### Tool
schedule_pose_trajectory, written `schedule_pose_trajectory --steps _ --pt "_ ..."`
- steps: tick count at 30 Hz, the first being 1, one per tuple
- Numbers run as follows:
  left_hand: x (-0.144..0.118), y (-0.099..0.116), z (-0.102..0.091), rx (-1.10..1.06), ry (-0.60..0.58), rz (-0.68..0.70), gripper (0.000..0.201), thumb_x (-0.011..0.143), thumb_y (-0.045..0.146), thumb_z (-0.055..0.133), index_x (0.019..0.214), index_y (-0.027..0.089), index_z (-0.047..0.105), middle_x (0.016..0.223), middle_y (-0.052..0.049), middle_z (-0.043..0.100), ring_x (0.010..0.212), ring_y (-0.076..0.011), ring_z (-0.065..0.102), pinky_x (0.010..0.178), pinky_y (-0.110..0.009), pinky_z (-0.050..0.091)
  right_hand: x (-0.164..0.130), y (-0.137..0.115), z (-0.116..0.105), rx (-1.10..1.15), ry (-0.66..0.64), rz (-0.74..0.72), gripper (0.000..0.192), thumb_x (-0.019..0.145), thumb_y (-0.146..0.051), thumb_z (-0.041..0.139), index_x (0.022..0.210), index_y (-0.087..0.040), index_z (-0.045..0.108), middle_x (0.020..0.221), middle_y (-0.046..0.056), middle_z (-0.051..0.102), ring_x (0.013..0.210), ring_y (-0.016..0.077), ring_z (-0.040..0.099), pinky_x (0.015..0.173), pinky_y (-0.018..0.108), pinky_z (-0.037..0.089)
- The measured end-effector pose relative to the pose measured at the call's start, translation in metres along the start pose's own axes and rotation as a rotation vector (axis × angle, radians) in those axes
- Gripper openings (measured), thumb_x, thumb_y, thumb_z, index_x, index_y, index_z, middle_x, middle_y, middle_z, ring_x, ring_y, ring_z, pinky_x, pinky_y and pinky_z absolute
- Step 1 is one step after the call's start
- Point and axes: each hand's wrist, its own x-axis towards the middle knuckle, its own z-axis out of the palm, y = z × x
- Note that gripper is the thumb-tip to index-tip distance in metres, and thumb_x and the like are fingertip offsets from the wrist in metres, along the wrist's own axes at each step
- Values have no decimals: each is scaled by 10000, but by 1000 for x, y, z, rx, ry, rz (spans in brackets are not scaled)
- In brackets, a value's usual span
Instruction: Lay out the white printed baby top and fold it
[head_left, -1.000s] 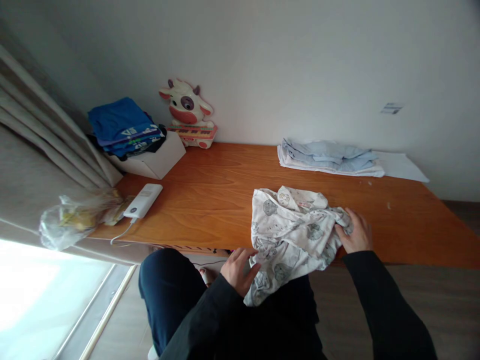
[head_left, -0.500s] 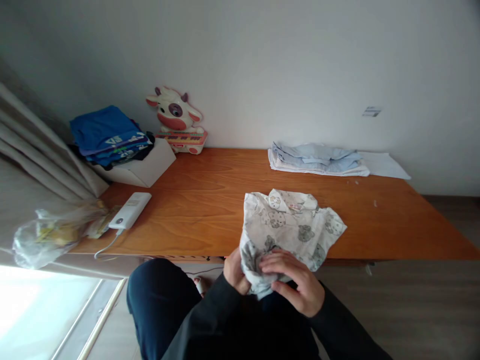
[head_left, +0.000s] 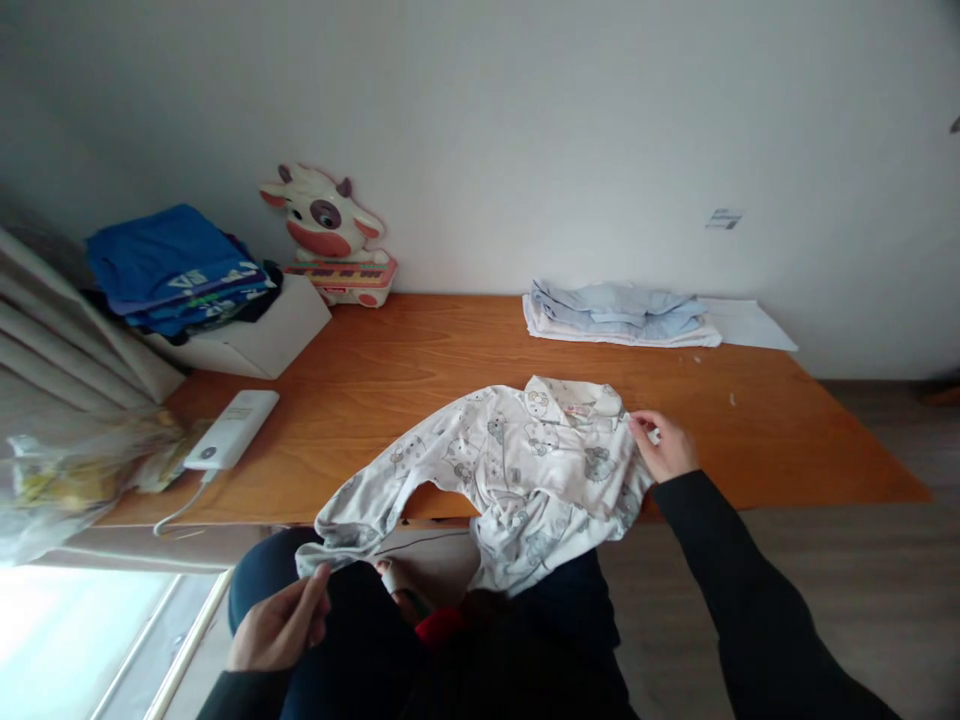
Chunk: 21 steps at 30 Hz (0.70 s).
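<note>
shirt (head_left: 540, 445) on table (head_left: 465, 345) at mid front edge, lower part hanging over; 1 sleeve (head_left: 409, 460) pulled out l. past edge. l. hand (head_left: 279, 622): thumb + fingers clamped on sleeve end, off front edge. r. hand (head_left: 666, 448): fingertips clamped on shirt's r. side, nr front edge. folded clothes (head_left: 619, 312) + paper (head_left: 754, 326) at back edge, r. of ctr. toy (head_left: 326, 230) back edge, l.; box (head_left: 292, 325) w/ blue pile (head_left: 176, 265) back l. corner; white device (head_left: 234, 430) + bag (head_left: 64, 475) nr front l. corner.
</note>
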Motion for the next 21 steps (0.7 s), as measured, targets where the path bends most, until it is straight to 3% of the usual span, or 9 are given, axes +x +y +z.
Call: schedule_pose_trajectory --steps 3,6,9,11,13,15,18,21 --pt "7 47 23 -101 -117 58 609 848 783 649 583 235 678 464 -31 565 418 -156 494 426 -256 386 36 5 15 -163 -89 -41 455 945 -574 595 1187 -215 738 1172 131 775 1051 335 706 955 484 527" --pt "27 104 65 -242 -253 208 528 897 688 666 681 217 766 555 -54 654 475 -152 543 478 -250 422 66 1 36 -172 -192 28 477 842 -531 722 1173 -188 754 1185 176 769 1062 372 704 948 504 525" --pt "60 153 116 -198 -447 447 366 934 546 688 893 209 824 838 -91 788 732 -214 711 613 -270 518 79 -6 51 -57 -280 19 312 804 -394 742 1053 -209 771 1055 126 798 959 319 728 885 440 553" --pt "84 178 152 -112 -522 660 276 953 440 680 1052 212 800 1052 -101 801 937 -247 745 770 -314 568 78 -12 53 -6 -274 -31 246 848 -368 692 1041 -231 757 1047 91 801 958 289 732 892 416 562" --pt "105 196 190 -20 -536 834 299 946 365 696 1191 201 744 1202 -122 771 1107 -275 722 950 -387 561 71 -16 47 33 -232 -68 265 902 -388 634 1095 -234 730 1125 92 788 1039 282 723 952 420 554" --pt "119 208 227 94 -524 905 402 912 330 750 1279 182 683 1287 -151 734 1218 -308 680 1076 -464 506 61 -20 34 58 -163 -80 317 945 -428 581 1156 -219 695 1201 115 760 1113 286 702 1003 433 537" --pt "130 219 270 239 -563 871 428 891 296 784 1273 180 630 1278 -143 732 1214 -334 679 1163 -596 401 48 -21 9 117 -55 -76 352 951 -486 596 1167 -217 661 1181 121 744 1077 287 693 980 433 535" --pt "135 225 295 253 -589 822 381 897 265 762 1232 194 596 1277 -115 733 1228 -335 673 1215 -701 251 42 -13 -10 165 -16 -86 313 923 -503 660 1083 -235 639 1092 84 734 969 263 682 905 406 535"
